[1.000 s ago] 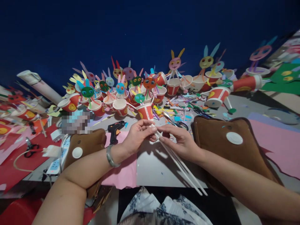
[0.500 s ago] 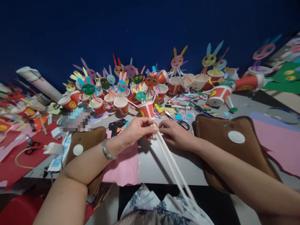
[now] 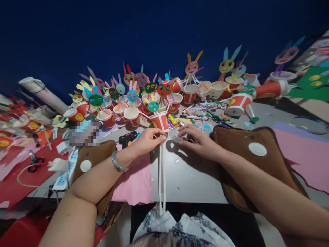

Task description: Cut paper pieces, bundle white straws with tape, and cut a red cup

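Note:
My left hand (image 3: 149, 139) is closed in a pinch on the top ends of thin white straws (image 3: 161, 175), which hang straight down over the table's front edge toward my lap. My right hand (image 3: 196, 140) lies just to the right of it on the white table (image 3: 190, 178). Its fingertips curl around a small clear round roll (image 3: 175, 134). A red paper cup (image 3: 159, 121) holding a green paper face stands just behind both hands.
Several red and white paper cups with bunny-eared paper faces (image 3: 132, 96) crowd the back of the table. A black glue gun (image 3: 128, 138) lies left of my hands. Brown cushions (image 3: 257, 161) (image 3: 89, 161) sit under my forearms. Pink paper (image 3: 133, 183), scissors (image 3: 33, 161) and scraps lie around.
My right hand has let go of the straws and moved back to the clear roll. The straws, held by my left hand alone, have swung from slanting right to hanging straight down.

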Motion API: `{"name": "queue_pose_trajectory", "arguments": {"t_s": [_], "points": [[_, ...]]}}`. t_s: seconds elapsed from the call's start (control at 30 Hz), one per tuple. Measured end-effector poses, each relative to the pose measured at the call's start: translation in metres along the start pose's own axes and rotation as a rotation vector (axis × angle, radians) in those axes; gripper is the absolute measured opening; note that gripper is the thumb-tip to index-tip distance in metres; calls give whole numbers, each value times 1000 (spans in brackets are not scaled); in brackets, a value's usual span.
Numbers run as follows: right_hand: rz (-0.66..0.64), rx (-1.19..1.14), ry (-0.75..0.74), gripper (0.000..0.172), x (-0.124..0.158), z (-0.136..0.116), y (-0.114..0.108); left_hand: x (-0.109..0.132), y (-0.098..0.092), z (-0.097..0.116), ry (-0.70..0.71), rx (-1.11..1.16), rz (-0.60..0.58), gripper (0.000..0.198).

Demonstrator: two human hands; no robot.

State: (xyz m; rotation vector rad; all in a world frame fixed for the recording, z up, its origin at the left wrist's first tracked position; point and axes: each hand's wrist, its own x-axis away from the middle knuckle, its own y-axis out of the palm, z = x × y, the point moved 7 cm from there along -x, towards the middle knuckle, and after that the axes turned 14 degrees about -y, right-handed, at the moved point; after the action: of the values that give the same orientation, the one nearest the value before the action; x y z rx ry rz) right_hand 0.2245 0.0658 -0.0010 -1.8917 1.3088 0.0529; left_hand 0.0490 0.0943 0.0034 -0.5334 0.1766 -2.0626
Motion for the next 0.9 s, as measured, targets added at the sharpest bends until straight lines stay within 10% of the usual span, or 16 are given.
{"name": "queue_pose_trajectory", "arguments": {"t_s": [0.27,0.9], "points": [[45,66,-114,13,-1,-18,2,9,-9,15,367,-326,321,21],[173,190,-164,13,6,-34,6,36,5,21,504,-163,281,15]]}}
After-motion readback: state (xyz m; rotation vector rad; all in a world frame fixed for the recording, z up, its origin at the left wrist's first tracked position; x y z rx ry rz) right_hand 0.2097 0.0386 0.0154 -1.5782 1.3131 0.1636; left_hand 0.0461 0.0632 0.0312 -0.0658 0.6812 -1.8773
